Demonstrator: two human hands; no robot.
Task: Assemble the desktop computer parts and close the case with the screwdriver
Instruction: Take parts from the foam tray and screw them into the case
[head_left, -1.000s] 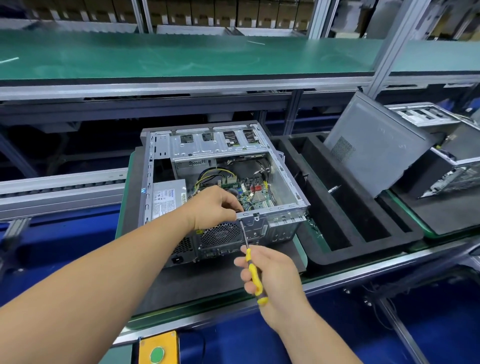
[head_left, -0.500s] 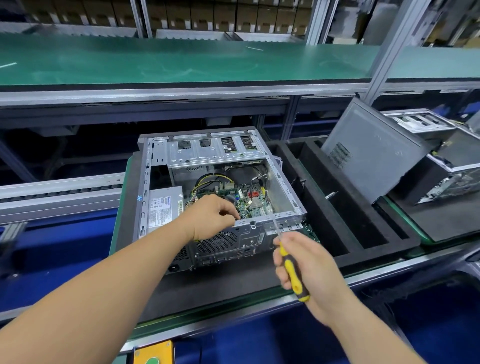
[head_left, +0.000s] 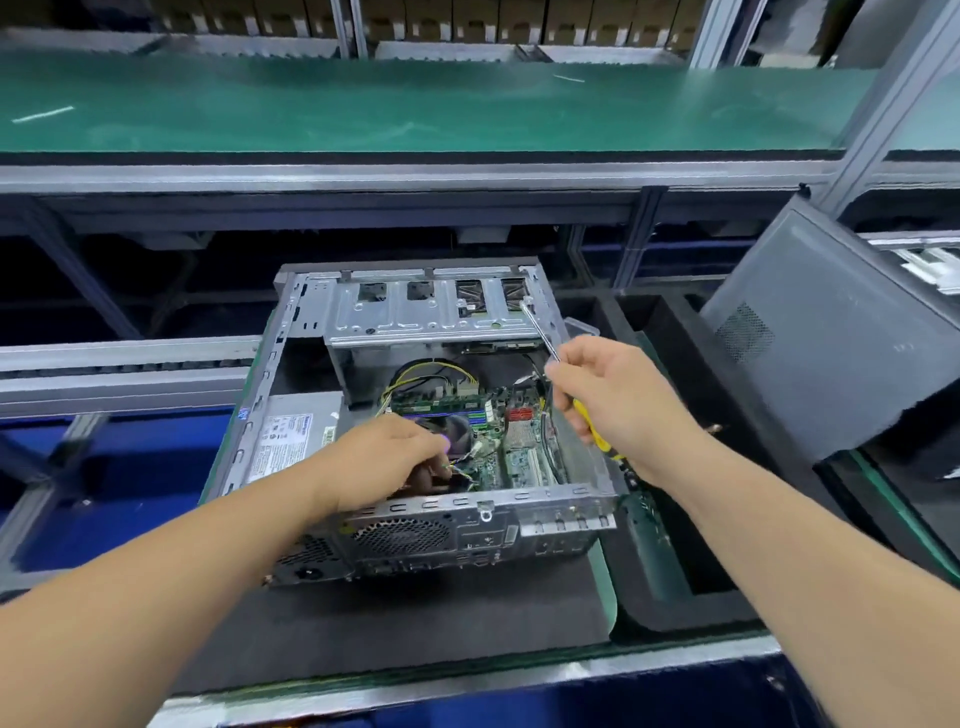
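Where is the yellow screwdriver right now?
The yellow-handled screwdriver is in the right hand, above the open grey metal computer case, its tip reaching the silver drive cage at the far right corner.

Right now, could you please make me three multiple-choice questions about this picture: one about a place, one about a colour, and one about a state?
1. Where does the tip of the screwdriver point?
A. at the far right corner of the metal drive cage
B. at the fan grille on the near wall
C. at the green shelf

2. What colour is the screwdriver handle?
A. red
B. yellow and black
C. blue

3. In what state is the computer case?
A. closed with its panel
C. turned upside down
B. open on top, with the boards showing

Answers: 1 A, the shaft runs from the right hand up to the drive cage corner. 2 B, yellow shows below the fingers. 3 B, the green circuit board is visible, and the left hand reaches inside.
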